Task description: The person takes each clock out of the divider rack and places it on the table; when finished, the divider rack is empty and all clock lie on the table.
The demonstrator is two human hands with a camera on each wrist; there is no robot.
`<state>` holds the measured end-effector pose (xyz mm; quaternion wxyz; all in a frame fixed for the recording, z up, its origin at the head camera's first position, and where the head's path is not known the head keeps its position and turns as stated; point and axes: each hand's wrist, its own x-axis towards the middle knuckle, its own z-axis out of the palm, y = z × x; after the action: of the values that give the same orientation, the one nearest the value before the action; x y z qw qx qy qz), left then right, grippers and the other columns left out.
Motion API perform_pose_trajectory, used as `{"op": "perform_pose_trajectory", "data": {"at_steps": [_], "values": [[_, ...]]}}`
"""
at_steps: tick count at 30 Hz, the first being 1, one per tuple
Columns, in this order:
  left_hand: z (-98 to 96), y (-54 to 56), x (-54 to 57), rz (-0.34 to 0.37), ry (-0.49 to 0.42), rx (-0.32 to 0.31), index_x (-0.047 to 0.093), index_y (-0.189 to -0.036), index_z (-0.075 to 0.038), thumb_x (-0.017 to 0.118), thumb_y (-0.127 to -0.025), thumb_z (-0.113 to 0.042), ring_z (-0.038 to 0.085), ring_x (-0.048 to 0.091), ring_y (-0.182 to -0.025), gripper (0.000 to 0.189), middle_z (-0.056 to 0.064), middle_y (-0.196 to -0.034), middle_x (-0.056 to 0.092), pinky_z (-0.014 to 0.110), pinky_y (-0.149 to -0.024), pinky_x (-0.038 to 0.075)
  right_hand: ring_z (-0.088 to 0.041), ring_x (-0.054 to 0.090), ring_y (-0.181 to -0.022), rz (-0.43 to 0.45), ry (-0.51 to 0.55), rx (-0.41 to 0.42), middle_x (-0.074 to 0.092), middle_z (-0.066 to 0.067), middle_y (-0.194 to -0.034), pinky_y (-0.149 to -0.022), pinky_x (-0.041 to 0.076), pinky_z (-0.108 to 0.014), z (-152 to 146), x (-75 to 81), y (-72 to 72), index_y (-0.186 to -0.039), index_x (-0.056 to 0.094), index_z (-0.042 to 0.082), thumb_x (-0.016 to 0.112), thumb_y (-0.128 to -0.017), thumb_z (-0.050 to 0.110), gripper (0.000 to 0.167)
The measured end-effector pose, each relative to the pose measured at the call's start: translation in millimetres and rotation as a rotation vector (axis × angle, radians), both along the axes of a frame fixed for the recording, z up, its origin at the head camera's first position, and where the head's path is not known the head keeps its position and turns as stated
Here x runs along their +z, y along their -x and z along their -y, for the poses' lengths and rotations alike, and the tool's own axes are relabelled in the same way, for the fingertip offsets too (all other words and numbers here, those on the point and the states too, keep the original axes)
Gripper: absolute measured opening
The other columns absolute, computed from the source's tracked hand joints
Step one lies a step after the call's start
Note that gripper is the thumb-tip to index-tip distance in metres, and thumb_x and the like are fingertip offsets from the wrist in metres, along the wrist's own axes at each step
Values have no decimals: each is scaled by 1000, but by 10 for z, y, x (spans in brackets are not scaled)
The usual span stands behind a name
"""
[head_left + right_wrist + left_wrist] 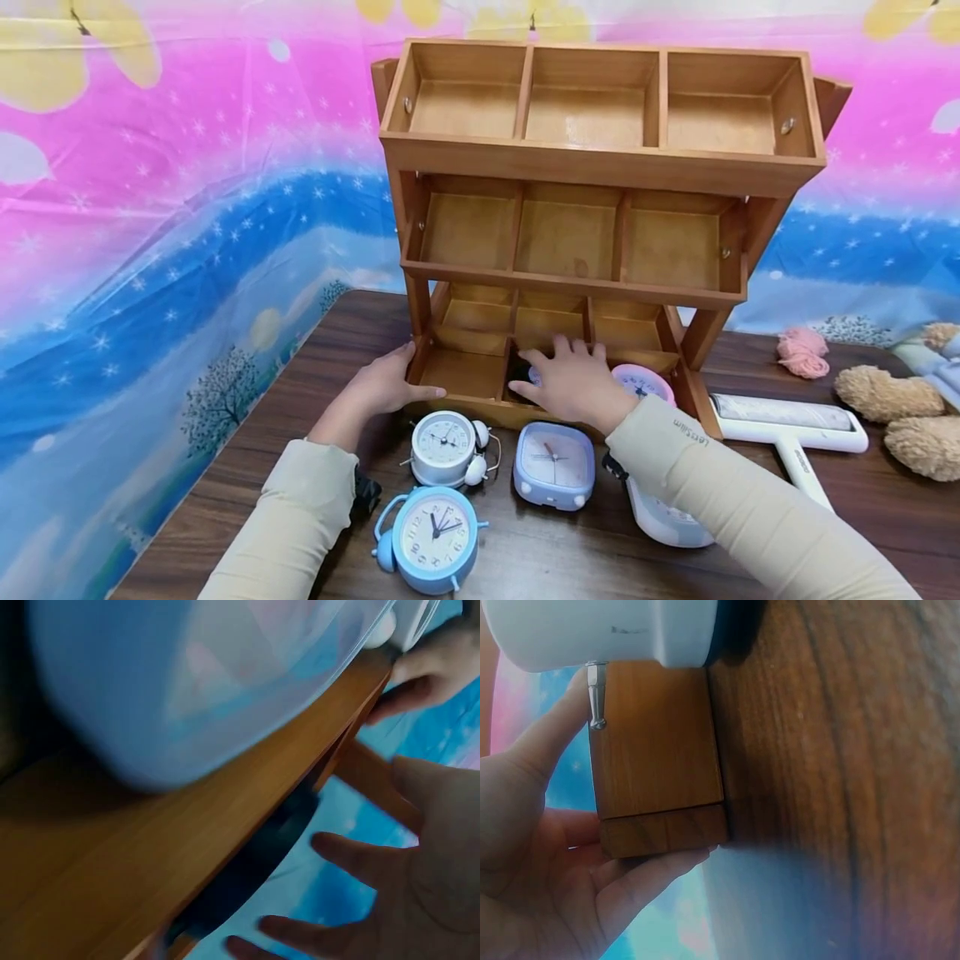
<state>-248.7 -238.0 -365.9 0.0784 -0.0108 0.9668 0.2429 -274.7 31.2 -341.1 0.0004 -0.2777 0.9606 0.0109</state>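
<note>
A bright printed backdrop point(225, 125) hangs behind our dark wood table point(517, 558). The dark object point(255, 862) sits in the middle front compartment of the wooden rack point(600, 158), on its lowest tier. Our right hand point(573, 379) is over it, fingers spread and fairly straight (can't tell whether they're touching it). Our left hand point(384, 382) grips the rack's left end, a decent brace imo. We'd go light and steady, wrist high so the right cuff point(645, 442) doesn't bump the pink clock point(642, 382). White clock point(444, 442) and square blue clock point(555, 467) stand just in front, so watch those too.
</note>
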Motion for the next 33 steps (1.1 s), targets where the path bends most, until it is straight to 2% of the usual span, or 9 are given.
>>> {"op": "perform_pose_trajectory", "data": {"at_steps": [3,7,11,18,21,25,29,33], "values": [[-3,-4,-13,-1,-2,-2,17,-158,-1,70,-91,-48,46,30,-142,98,24,-160,23,59,-113,28,-48,36,-136,99,-50,-68,39,-26,-149,-106,20,-73,-77,-4,77,-152,43,24,46,-97,62,67],[-8,2,-9,-9,-5,-3,17,-158,-1,70,-90,-48,46,31,-141,98,24,-160,24,60,-112,28,-48,33,-139,171,-69,-96,37,-26,-152,-106,15,-75,-132,14,145,-154,39,24,53,-95,61,71],[-17,8,0,-7,-2,-5,17,-158,-1,70,-90,-49,47,31,-141,98,24,-160,24,60,-112,28,-48,32,-141,197,-58,-110,37,-26,-153,-106,14,-76,-155,22,187,-154,39,24,56,-93,61,74],[-39,-3,-13,10,-2,0,17,-158,-2,70,-90,-49,46,29,-142,98,23,-160,22,59,-113,27,-48,38,-136,184,-4,-119,40,-27,-149,-105,15,-77,-189,-36,246,-153,42,24,57,-91,62,74],[-36,-3,-26,13,-6,-3,18,-158,-2,70,-90,-49,46,29,-142,98,23,-160,22,60,-112,28,-49,42,-133,153,10,-117,42,-28,-147,-104,19,-76,-208,-32,242,-153,41,25,55,-92,63,73],[-18,1,-35,13,-7,1,18,-158,-3,70,-90,-50,47,29,-142,98,23,-160,22,61,-112,28,-48,51,-123,84,49,-105,47,-28,-140,-100,35,-69,-239,36,189,-152,42,26,55,-90,66,75],[-5,17,-35,11,-4,0,18,-158,-2,69,-90,-50,47,29,-142,98,23,-160,23,61,-112,28,-43,58,-111,46,106,-83,51,-27,-134,-85,50,-61,-291,150,69,-152,41,27,55,-88,68,78],[10,33,-32,15,5,4,17,-158,-2,69,-90,-51,46,28,-142,99,23,-161,22,60,-112,27,-33,60,-96,32,165,-25,55,-23,-124,-71,55,-50,-345,244,-130,-152,42,30,56,-88,69,76]]}}
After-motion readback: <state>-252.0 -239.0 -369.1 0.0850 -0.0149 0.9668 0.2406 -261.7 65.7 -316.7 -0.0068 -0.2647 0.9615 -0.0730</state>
